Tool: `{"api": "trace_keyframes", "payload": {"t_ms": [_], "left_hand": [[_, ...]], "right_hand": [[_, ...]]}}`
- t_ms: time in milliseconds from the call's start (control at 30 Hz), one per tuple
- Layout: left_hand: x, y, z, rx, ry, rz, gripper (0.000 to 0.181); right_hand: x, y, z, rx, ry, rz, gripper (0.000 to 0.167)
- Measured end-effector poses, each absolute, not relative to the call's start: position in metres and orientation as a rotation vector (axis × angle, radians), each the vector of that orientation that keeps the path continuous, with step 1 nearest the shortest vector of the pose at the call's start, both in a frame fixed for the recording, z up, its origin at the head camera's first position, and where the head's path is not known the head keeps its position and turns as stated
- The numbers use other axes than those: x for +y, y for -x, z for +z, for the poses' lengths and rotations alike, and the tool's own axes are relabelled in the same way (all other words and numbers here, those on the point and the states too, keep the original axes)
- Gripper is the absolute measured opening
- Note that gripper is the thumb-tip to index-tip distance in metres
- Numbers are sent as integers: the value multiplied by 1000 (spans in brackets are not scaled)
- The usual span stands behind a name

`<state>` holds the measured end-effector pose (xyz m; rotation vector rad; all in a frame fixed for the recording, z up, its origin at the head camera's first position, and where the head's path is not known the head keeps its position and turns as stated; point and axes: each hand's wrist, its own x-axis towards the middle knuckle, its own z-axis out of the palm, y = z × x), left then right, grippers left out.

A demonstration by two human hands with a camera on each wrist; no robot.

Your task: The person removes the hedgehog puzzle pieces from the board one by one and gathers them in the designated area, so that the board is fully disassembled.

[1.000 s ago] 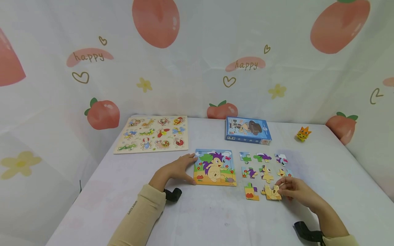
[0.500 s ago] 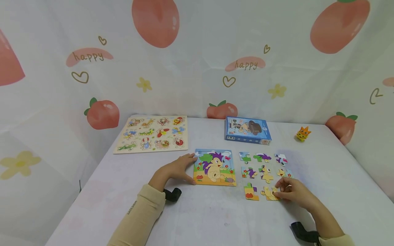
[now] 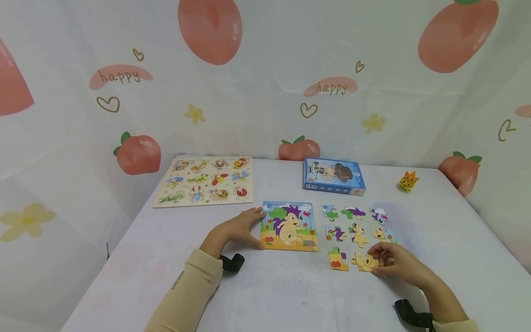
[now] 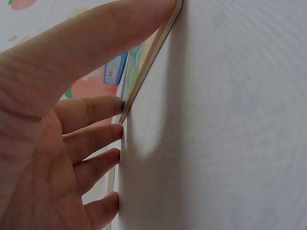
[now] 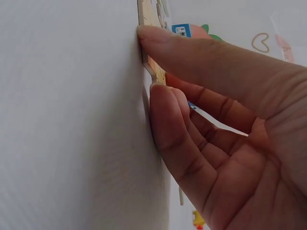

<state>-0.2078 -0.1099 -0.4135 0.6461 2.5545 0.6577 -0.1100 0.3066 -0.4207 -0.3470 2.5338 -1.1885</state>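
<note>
In the head view a square hedgehog jigsaw board (image 3: 289,226) lies on the table. My left hand (image 3: 238,229) rests at its left side, thumb by the lower left corner; in the left wrist view its fingers (image 4: 93,112) are fairly straight at the board's edge. To the right, loose jigsaw pieces lie in rows. My right hand (image 3: 402,263) pinches the cream hedgehog-body piece (image 3: 365,262) of the nearest row at its right side. The right wrist view shows that thumb (image 5: 180,50) on the piece's edge, the curled fingers below. This hand covers some of the table behind it.
At the back left lies a wooden peg-style insect puzzle (image 3: 207,180). A blue box (image 3: 333,176) stands behind the loose pieces. A small orange and yellow toy figure (image 3: 409,180) is at the back right. Printed cloth hangs behind the table.
My right hand shifts slightly; its thumb goes left, then down to the lower right corner of the piece, which stays about where it was. The left hand keeps still.
</note>
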Motion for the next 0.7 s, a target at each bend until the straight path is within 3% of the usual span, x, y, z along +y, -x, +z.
{"api": "trace_keyframes", "payload": {"t_ms": [700], "left_hand": [[-111,210,-417,2545,-653,664,93]], "right_hand": [[302,120,-406,2588,356,-1153,49]]}}
